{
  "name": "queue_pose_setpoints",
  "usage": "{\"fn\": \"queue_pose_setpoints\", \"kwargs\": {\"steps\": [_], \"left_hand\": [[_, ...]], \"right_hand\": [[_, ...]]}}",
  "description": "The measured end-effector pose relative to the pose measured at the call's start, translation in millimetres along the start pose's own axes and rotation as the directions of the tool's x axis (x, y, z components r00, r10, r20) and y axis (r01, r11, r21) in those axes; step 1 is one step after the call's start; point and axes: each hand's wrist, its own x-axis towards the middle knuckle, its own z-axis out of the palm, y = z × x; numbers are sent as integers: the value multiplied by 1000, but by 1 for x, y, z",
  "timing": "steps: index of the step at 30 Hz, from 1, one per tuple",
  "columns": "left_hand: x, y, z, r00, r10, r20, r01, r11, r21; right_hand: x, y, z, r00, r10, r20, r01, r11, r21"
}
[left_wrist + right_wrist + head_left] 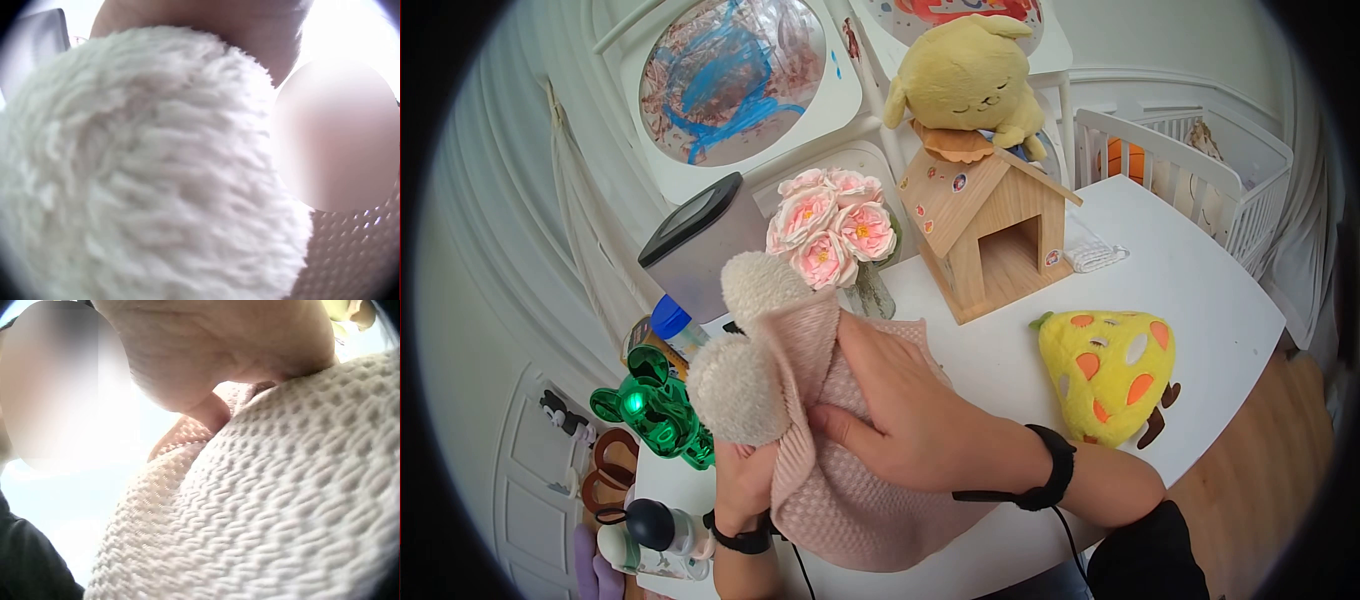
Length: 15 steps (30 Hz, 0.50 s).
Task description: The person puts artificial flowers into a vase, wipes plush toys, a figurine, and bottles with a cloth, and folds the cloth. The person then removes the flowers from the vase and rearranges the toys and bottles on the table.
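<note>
Both hands hold a pink knitted hat [880, 510] with two fluffy cream pompoms [740, 390] in front of the body. My right hand [910, 405] lies over the knit, its thumb pressing near a folded edge and its fingers reaching over the far side. In the right wrist view, the fingers pinch a fold of the textured knit [281, 487]. Low on the left side, my left hand [743, 480] grips the hat beneath the nearer pompom, its fingers mostly hidden by the fabric. That pompom [150, 169] fills much of the left wrist view.
Behind the hat stand pink flowers [830, 225] in a glass vase and a wooden house [990, 230] with a yellow plush dog [965, 80] on its roof. A yellow plush [1110, 370] lies at right. A shiny green bear figure [655, 405] and bottles [655, 525] crowd the left.
</note>
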Motion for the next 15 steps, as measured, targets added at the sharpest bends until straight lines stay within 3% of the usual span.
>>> {"fn": "queue_pose_setpoints", "kwargs": {"steps": [2,4,6,8,9,11,13,15], "left_hand": [[6,6,14,998,49,-38,-49,999,-9],[11,4,13,973,224,51,-230,949,217],[7,10,23,987,161,-3,-159,974,162],[4,15,26,973,191,131,-207,970,128],[2,10,16,968,189,163,-224,946,235],[-2,13,15,962,168,216,-211,957,199],[-8,18,14,952,142,271,-191,968,162],[-14,26,10,936,85,342,-223,895,386]], "right_hand": [[1,7,0,998,-17,67,9,994,112],[1,5,2,997,-62,41,61,998,24],[1,4,4,994,-110,22,111,992,-64],[2,3,5,994,-80,-76,87,992,91],[1,-1,4,994,-82,-75,88,992,92],[-1,-11,-2,996,78,-45,-66,971,231],[0,-16,-6,996,65,-55,-48,961,271],[0,-17,-8,996,51,-68,-28,950,310]]}}
